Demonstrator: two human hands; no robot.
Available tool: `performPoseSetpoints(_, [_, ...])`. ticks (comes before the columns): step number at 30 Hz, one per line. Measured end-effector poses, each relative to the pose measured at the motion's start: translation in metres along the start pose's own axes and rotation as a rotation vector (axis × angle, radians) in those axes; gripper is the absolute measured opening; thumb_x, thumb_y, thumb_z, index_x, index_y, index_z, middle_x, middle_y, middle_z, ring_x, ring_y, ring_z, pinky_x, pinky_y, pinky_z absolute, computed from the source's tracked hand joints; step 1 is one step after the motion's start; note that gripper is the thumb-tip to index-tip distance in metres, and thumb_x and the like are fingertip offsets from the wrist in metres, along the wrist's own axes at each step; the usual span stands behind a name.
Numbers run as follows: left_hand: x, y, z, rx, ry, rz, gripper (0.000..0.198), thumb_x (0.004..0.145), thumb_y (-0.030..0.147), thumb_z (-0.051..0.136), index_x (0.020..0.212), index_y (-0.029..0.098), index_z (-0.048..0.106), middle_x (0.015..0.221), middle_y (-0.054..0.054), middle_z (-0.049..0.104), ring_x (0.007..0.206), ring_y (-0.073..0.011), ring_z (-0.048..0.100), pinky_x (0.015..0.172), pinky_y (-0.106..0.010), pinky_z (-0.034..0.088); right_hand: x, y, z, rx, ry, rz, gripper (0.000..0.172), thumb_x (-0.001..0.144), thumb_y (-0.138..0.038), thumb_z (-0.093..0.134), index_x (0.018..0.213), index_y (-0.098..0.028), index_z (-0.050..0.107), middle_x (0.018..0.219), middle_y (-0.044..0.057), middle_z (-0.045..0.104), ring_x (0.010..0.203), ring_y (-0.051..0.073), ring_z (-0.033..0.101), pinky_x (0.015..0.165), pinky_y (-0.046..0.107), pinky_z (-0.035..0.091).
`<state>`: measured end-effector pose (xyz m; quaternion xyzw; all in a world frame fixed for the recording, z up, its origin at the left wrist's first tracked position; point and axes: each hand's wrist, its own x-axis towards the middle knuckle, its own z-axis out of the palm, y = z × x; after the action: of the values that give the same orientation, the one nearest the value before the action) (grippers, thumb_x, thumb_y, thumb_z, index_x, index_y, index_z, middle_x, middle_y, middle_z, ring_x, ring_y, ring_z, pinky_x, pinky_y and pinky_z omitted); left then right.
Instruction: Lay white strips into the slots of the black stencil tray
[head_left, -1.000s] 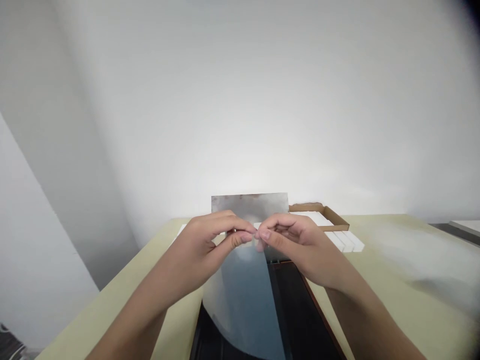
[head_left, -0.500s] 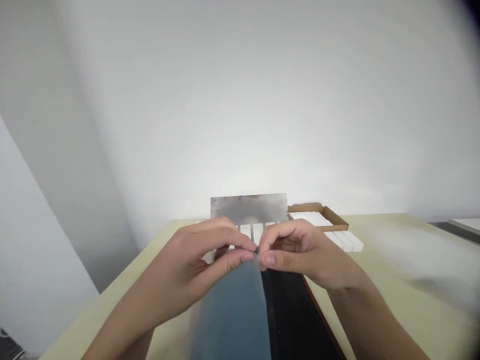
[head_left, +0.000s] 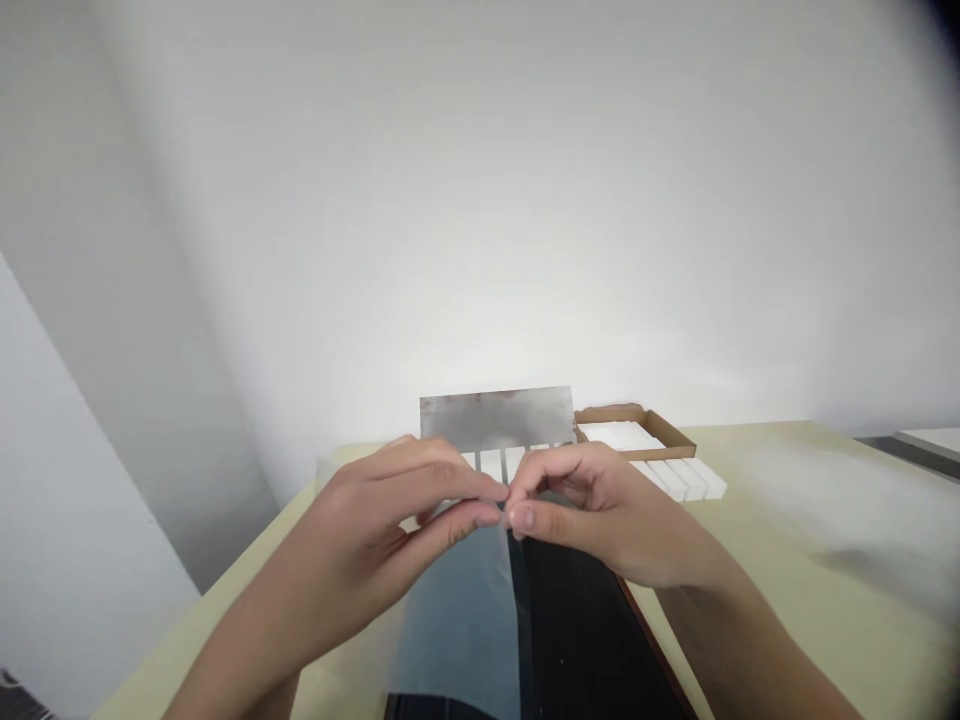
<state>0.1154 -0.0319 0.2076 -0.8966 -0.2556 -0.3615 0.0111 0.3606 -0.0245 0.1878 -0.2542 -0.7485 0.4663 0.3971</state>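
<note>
A thin, translucent bluish film point(head_left: 465, 610) hangs in front of my hands, over a flat black panel point(head_left: 592, 625) with a reddish-brown edge. My left hand point(head_left: 405, 520) pinches the film's upper edge between thumb and fingers. Right beside it, fingertips almost touching, my right hand point(head_left: 581, 505) is closed in a pinch at the film's upper corner. The exact spot between the two sets of fingertips is too small to make out. Dark panel surface shows through the film and below its lower edge.
Behind my hands a shiny metal plate point(head_left: 495, 418) stands upright, with several white blocks point(head_left: 491, 465) before it. An open cardboard box point(head_left: 679, 443) holds white pieces, and more white blocks point(head_left: 686, 480) lie in front. All rest on a pale yellow table point(head_left: 757, 560) against a white wall.
Both hands have shifted slightly left, still pinched together. The film has moved left with them and its lower edge has lifted, so dark panel now shows beneath it.
</note>
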Motion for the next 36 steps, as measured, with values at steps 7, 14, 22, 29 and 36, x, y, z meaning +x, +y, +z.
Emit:
performPoseSetpoints(7, [0.001,-0.004,-0.001,0.023,-0.045,0.123,0.036,0.105,0.015,0.057,0.131,0.036,0.069,0.095,-0.004,0.069,0.082,-0.0154,0.063,0.069,-0.026,0.05,-0.002,0.003,0.002,-0.063,0.051,0.005,0.018,0.092,-0.042,0.078,0.093,-0.024,0.076,0.085,-0.001,0.067,0.085,0.017,0.06,0.077,0.031,0.046])
performPoseSetpoints(14, [-0.002,-0.003,-0.002,0.041,0.004,0.192,0.038,0.101,0.008,0.06,0.128,0.034,0.071,0.094,-0.002,0.066,0.078,-0.0133,0.06,0.068,-0.026,0.047,0.002,0.003,0.002,0.165,-0.027,0.012,0.015,0.089,-0.032,0.082,0.09,-0.02,0.074,0.082,-0.001,0.067,0.081,0.013,0.059,0.076,0.028,0.046])
performPoseSetpoints(22, [0.003,0.006,-0.001,0.069,0.16,0.366,0.032,0.095,0.002,0.064,0.116,0.024,0.073,0.089,-0.003,0.07,0.069,-0.013,0.056,0.062,-0.03,0.043,0.003,0.008,0.008,0.488,-0.107,-0.024,0.016,0.092,-0.029,0.08,0.086,-0.014,0.075,0.078,0.001,0.069,0.076,0.011,0.063,0.076,0.025,0.048])
performPoseSetpoints(29, [-0.004,0.012,0.002,-0.034,0.138,0.332,0.048,0.09,-0.006,0.068,0.132,0.016,0.066,0.098,-0.005,0.072,0.082,-0.0147,0.065,0.07,-0.034,0.047,-0.001,0.003,0.014,0.536,-0.113,-0.058,0.014,0.095,-0.026,0.076,0.088,-0.015,0.072,0.078,0.0,0.066,0.075,0.01,0.058,0.073,0.024,0.045])
performPoseSetpoints(36, [0.001,0.023,0.001,0.038,0.163,0.332,0.043,0.092,-0.005,0.065,0.128,0.018,0.071,0.093,-0.002,0.07,0.076,-0.0129,0.058,0.064,-0.032,0.043,-0.008,-0.002,0.015,0.518,-0.113,-0.064,0.016,0.098,-0.029,0.074,0.093,-0.015,0.07,0.082,0.001,0.066,0.079,0.011,0.059,0.076,0.025,0.044])
